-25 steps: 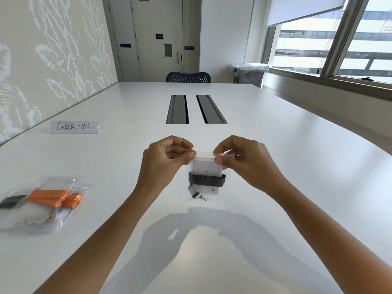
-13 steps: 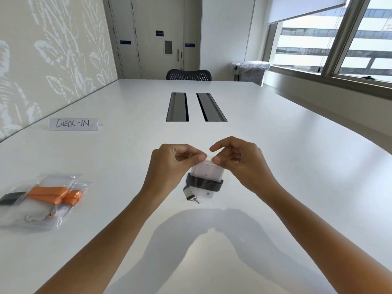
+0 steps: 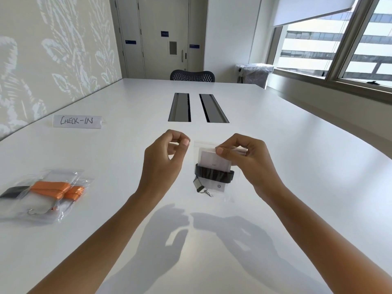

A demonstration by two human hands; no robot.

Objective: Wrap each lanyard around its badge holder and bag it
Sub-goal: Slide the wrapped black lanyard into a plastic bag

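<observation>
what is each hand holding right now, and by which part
The right hand pinches the clear bag at its top edge, near the right corner. The left hand is curled and holds nothing.

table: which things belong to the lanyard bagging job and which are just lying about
Job: bag, pinched by the right hand; badge holder and black lanyard inside it; filled bags at left; left hand, empty.
Lying about: sign, chair, bin, cable slots.
</observation>
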